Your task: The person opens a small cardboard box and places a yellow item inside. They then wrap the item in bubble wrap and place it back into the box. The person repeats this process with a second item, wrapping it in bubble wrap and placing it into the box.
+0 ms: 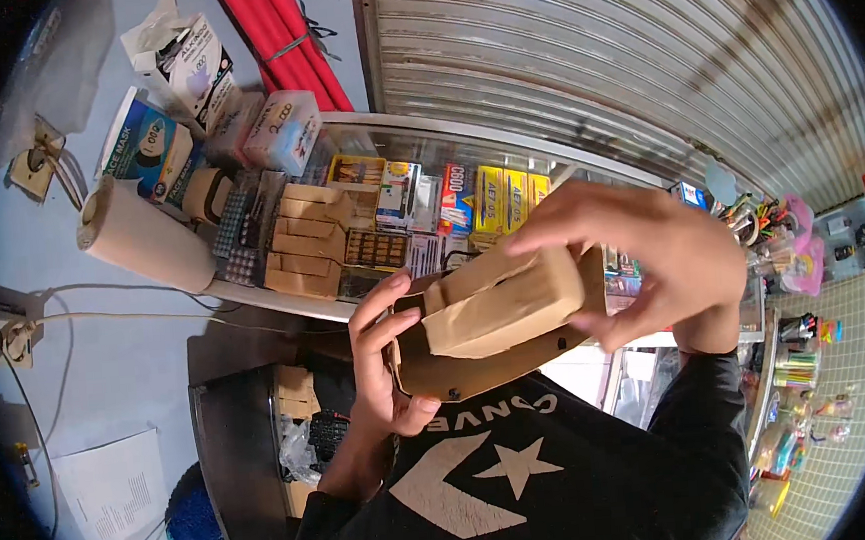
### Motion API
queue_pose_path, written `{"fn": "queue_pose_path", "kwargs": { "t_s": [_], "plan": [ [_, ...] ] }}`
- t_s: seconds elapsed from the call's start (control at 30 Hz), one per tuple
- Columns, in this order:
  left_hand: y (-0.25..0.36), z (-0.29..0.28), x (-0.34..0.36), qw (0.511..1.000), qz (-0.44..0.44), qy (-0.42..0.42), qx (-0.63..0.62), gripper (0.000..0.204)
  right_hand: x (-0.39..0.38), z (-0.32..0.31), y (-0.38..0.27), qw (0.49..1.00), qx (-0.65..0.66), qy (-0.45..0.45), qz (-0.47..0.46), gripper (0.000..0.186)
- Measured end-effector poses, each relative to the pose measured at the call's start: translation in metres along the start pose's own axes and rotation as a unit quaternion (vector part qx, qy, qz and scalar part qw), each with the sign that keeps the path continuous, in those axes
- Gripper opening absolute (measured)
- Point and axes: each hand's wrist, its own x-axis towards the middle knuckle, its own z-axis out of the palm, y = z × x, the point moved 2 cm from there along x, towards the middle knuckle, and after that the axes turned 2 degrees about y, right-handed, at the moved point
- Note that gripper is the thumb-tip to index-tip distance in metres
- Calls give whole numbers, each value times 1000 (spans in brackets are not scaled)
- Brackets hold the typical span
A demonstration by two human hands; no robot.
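Observation:
In front of my chest is a shallow brown tray-like piece [490, 368] with small dark dots along its near edge. My left hand [384, 359] grips its left end, fingers over the top and thumb below. A tan, paper-wrapped block [506, 310] with rounded corners and a long slit along its top sits tilted in or just above the tray. Around the block's right end curves my right hand [657, 254], its fingers on the far top edge and its thumb near the lower right corner. The block hides most of the tray's inside.
Beyond my hands runs a glass display counter [362, 124] holding small boxes and stacked tan cartons [305, 241]. A white roll [139, 235] lies at its left end. Ribbed metal shutter [577, 39] stands behind. Pens and small goods [786, 235] crowd the right; a black cabinet [235, 464] is lower left.

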Motion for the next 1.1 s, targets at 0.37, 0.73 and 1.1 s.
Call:
{"fn": "queue_pose_path", "kwargs": {
  "t_s": [0.37,0.73,1.1],
  "plan": [
    [-4,-1,5,1000,5,10,1,82,49,89,-9,960,-262,-92,-46,37],
    [2,-1,5,1000,-5,1,15,74,50,124,28,945,-251,-198,-70,26],
    [9,-4,-2,999,-29,-23,11,68,86,57,-3,895,-59,-439,46,19]
  ]
}}
